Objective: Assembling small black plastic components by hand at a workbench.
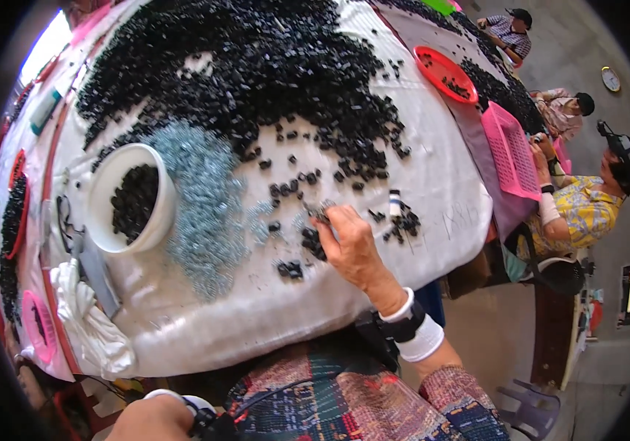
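Observation:
My right hand (353, 246) is over the near part of the white-covered table, its fingertips pinched on something small and greyish that I cannot make out. Just beside the fingers lie small black plastic pieces (312, 242), with a few more black pieces (289, 270) nearer the edge. To the left spreads a heap of small, shiny blue-grey parts (201, 213). A white tub (166, 202) with black pieces inside stands against that heap. At the bottom left, only the back of my left hand (149, 420) shows by a white cuff; its fingers are hidden.
A large pile of black pieces (234, 66) covers the table's far part. White gloves (87, 316) lie at the left edge. To the right are a red tray (444, 73), a pink basket (510, 151) and a small black-and-white cylinder (394, 203). Other people (587, 202) sit beyond.

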`<state>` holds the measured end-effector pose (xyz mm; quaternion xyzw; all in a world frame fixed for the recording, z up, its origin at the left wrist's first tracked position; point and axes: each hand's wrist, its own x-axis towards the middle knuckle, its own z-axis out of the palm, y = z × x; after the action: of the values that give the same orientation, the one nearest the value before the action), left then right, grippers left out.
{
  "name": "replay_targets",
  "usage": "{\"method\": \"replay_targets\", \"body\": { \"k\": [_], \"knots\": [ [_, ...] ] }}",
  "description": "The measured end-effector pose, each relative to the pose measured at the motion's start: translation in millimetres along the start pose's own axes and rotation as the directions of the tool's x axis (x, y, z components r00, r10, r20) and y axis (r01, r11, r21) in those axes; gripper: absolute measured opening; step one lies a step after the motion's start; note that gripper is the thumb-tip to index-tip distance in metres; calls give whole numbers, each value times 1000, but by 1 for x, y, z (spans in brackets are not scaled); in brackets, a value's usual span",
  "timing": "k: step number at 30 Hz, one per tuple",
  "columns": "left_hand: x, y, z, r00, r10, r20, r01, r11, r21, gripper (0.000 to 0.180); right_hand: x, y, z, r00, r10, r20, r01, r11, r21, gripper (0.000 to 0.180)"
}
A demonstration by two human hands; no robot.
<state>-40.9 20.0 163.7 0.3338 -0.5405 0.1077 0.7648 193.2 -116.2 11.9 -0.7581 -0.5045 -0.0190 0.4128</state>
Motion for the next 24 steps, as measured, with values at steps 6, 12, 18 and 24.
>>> {"method": "replay_targets", "body": {
  "k": [6,12,18,24],
  "knots": [
    [-26,-26,-43,985,-160,-62,161,987,18,24,-1,-2,5,999,-4,51,3,999,33,11],
    [-88,-64,-37,627,-131,-768,204,979,-1,32,18,-16,27,988,-123,89,125,992,-19,16],
    [-105,-86,-48,286,-353,-891,481,857,-186,25,13,-22,29,969,-145,199,171,978,-121,15],
    [-110,-94,-56,150,-331,-932,396,884,-250,15,7,-4,9,995,-60,73,68,992,-107,16]
  ]
}}
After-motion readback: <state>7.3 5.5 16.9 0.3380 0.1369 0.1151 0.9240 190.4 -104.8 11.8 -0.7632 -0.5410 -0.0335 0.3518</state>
